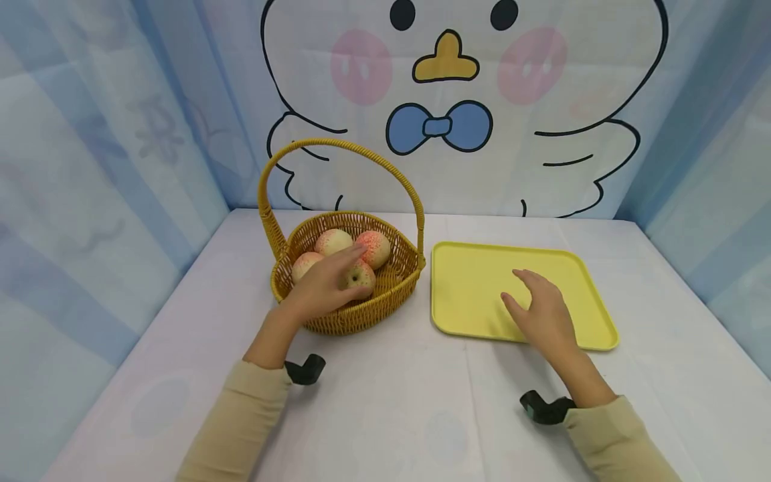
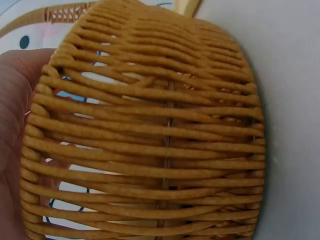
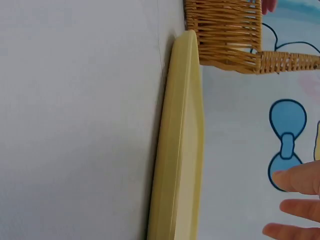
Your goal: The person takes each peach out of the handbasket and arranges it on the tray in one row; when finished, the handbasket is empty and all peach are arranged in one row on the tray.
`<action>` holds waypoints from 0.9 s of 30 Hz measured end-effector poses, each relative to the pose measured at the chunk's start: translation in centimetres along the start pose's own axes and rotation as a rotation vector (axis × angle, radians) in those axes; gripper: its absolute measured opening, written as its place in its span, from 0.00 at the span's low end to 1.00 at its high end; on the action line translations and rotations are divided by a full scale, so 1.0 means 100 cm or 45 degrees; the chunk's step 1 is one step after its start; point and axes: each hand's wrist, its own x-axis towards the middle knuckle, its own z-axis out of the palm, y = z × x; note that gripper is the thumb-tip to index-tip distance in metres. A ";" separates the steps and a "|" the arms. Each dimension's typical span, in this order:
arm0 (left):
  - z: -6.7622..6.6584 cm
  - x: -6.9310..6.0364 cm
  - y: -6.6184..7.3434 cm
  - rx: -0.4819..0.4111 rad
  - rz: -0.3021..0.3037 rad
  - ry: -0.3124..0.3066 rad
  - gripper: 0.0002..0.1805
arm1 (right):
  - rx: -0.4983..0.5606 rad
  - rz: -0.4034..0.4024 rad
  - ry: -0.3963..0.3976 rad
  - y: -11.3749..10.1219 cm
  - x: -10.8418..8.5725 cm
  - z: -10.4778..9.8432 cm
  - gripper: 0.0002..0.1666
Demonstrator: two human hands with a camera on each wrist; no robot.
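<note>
In the head view my left hand (image 1: 324,284) reaches over the wicker basket (image 1: 346,321), thumb and fingers spread around a pink-and-cream peach (image 1: 359,278); whether they touch it is hard to see. Several peaches lie in the basket, among them a redder peach (image 1: 375,249) and a pale peach (image 1: 333,241) at the back. The left wrist view is mostly filled by the basket's woven side (image 2: 150,130), with part of the hand (image 2: 15,135) beyond its rim. My right hand (image 1: 545,314) hovers, fingers apart and holding nothing, over the yellow tray (image 1: 476,288).
A tall arched handle (image 1: 355,148) rises over the basket. The tray lies just right of the basket on a white-covered table (image 1: 391,415). A curtain with a cartoon figure (image 1: 446,181) hangs behind, and blue-white curtains (image 1: 90,201) stand at both sides.
</note>
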 end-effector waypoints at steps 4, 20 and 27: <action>-0.001 0.001 -0.007 -0.020 -0.013 0.000 0.36 | 0.012 0.110 -0.022 0.010 -0.001 -0.011 0.26; 0.004 0.005 -0.022 -0.069 -0.027 -0.017 0.34 | 0.034 0.359 0.018 0.060 -0.017 -0.048 0.23; 0.004 0.005 -0.021 -0.044 -0.052 -0.057 0.34 | 0.008 0.470 0.048 0.080 -0.026 -0.057 0.25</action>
